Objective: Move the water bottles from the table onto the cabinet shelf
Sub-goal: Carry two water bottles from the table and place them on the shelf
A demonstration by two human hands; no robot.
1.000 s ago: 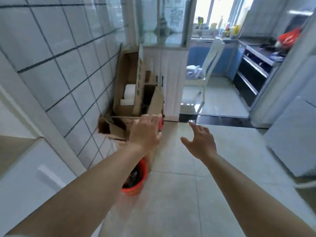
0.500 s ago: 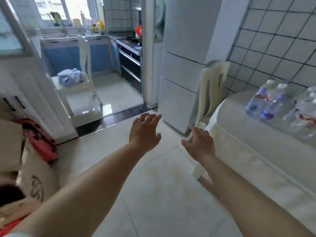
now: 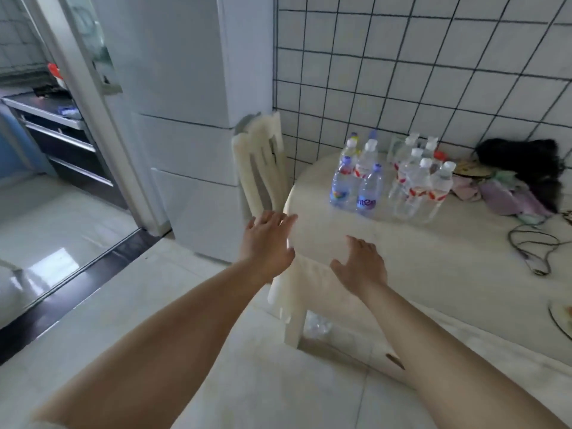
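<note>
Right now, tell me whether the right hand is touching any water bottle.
Apart. The head view shows the right hand open over the near table edge, with bare tablecloth between its fingers and the nearest blue-labelled water bottle.

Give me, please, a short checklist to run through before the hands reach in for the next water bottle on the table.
1. Both hands free: ok. The left hand and right hand are open and hold nothing.
2. Bottles in view and upright: ok. The water bottles stand clustered on the table near the tiled wall.
3. Nearest bottles unobstructed: ok. The blue-labelled bottles stand at the front left, with bare tabletop before them.
4. Chair out of the way: cannot tell. The white chair stands close by the table's left end.
5. Clutter clear of the bottles: ok. The cable and cloths lie to the right.
6. Cabinet shelf ready: cannot tell, out of view.
</note>
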